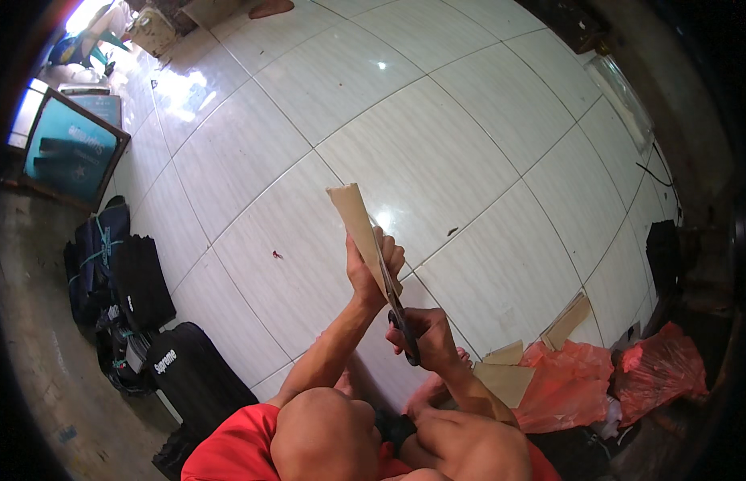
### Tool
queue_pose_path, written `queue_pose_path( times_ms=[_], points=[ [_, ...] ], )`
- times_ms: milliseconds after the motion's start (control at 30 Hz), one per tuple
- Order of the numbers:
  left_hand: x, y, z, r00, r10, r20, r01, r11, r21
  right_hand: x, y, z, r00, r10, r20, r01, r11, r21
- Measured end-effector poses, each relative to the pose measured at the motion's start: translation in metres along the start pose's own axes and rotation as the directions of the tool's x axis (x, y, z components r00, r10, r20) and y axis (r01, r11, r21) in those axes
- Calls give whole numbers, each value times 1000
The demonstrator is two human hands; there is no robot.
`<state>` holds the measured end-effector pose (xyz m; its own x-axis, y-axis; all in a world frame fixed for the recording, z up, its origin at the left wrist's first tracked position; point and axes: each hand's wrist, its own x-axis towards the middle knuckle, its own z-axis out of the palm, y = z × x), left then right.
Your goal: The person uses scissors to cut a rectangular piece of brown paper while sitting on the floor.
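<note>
The person sits on the white tiled floor with both knees drawn up, and works a strip of brown cardboard out in front of the body. The left hand is closed around the lower part of the strip, thumb on one side and fingers wrapped over the other, so the card stands nearly upright and tilts a little to the left. Holding it up off the floor leaves both faces free, which lets blades pass on either side of it.

The right hand is closed through the dark handles of a pair of scissors, just below the left hand. The blades point up along the strip's right edge and touch it, so the cut appears to run lengthwise. Gripping close to the blades likely keeps the thin card from bending away.

To the right, by the person's leg, loose cardboard pieces lie flat on the tiles and against an orange plastic bag, within easy reach of the right arm. A second red bag sits just beyond. Well apart on the left, black bags are stacked along the wall, clear of the working area.
</note>
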<state>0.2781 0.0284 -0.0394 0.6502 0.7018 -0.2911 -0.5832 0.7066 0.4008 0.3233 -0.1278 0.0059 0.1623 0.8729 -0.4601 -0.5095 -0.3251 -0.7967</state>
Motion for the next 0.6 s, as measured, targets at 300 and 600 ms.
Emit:
queue_pose_path(
  times_ms=[300,600],
  points=[
    [-3,3,13,989,-59,-134,71,993,91,-12,-24,-4,999,-11,32,12,1000,-9],
    [3,-3,-15,987,19,-159,20,971,237,-11,-41,-32,985,52,162,-31,991,-130]
  ],
)
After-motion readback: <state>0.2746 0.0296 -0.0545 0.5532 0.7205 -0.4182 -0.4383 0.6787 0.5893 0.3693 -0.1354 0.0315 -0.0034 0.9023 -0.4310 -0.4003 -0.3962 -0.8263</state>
